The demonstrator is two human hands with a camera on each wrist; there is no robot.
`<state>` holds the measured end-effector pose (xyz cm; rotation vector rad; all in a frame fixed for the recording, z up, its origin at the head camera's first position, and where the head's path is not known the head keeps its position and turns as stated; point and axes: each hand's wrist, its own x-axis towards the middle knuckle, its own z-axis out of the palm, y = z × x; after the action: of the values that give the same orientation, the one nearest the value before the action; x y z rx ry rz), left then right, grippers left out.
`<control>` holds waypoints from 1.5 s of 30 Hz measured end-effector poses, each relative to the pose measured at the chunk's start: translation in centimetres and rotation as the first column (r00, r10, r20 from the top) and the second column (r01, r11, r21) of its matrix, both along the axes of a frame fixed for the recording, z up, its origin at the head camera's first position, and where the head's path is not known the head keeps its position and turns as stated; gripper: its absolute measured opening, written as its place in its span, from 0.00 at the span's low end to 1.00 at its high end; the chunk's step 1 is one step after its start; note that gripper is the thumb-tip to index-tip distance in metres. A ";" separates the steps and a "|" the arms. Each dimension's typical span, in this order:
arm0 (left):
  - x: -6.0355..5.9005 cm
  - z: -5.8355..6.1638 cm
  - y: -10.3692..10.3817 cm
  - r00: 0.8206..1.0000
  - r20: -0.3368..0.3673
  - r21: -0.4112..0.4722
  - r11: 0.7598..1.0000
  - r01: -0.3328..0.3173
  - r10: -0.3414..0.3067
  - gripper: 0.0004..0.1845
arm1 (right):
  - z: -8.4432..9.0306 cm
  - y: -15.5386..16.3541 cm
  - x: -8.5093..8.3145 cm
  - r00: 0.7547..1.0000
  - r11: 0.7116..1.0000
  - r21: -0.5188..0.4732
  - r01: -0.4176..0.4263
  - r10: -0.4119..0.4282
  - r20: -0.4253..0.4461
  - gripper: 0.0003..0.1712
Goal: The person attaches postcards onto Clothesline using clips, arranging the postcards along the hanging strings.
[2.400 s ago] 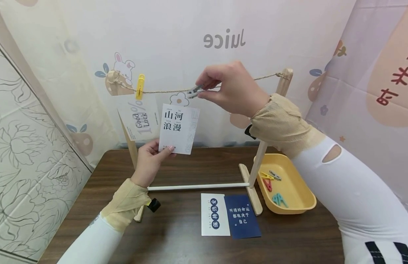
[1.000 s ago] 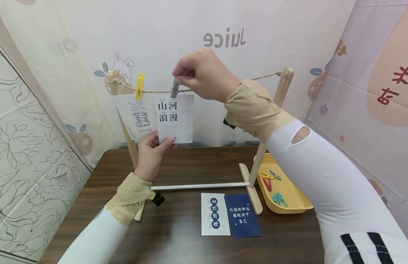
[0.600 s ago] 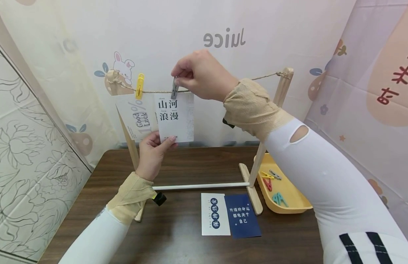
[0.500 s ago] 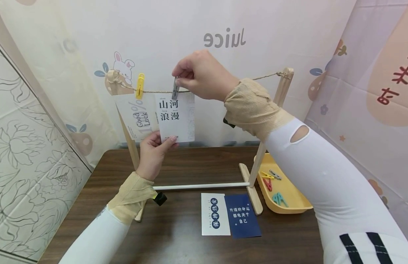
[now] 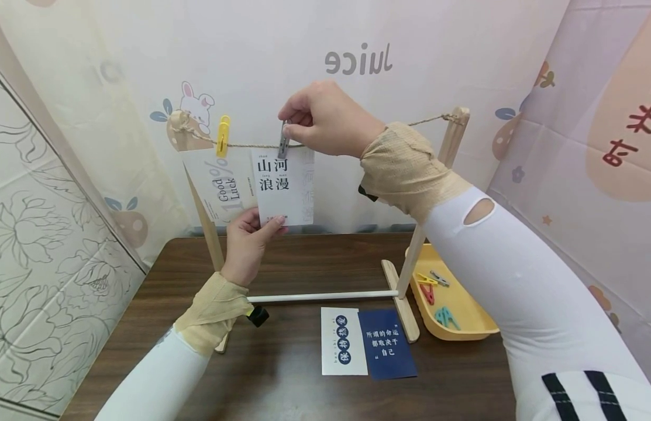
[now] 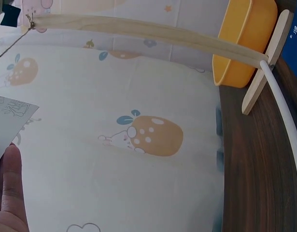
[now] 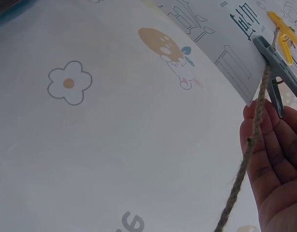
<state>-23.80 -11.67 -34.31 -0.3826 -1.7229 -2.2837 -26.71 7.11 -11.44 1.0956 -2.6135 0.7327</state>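
Note:
My left hand pinches a white card with black characters by its lower left corner, thumb in front. The card hangs upright, its top edge at the twine line. My right hand pinches a grey clothespin whose tip overlaps the card's top edge and the twine. From the right wrist view, the clothespin sits across the twine at the card's edge, fingers behind it. To the left, a yellow clothespin holds a "Good Luck" card on the line, partly overlapped by the held card.
A wooden frame carries the twine, with a white rod low across it. A white card and a dark blue card lie on the brown table. Right of the frame, a yellow tray holds several clothespins.
My left hand has raised the card to the twine. The right hand has moved left with the clothespin, turned it upright and brought it onto the card's top edge; both then shift slightly right.

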 end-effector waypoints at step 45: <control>0.1 -1.9 -0.7 0.970 0.244 -0.222 0.974 0.053 0.003 0.09 | -0.8 3.6 1.1 0.997 0.990 -0.142 -0.023 0.011 -0.080 0.06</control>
<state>-23.72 -12.42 -36.21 -0.1721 -2.1216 -2.2339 -25.65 10.66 -12.27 1.0837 -2.4472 0.8475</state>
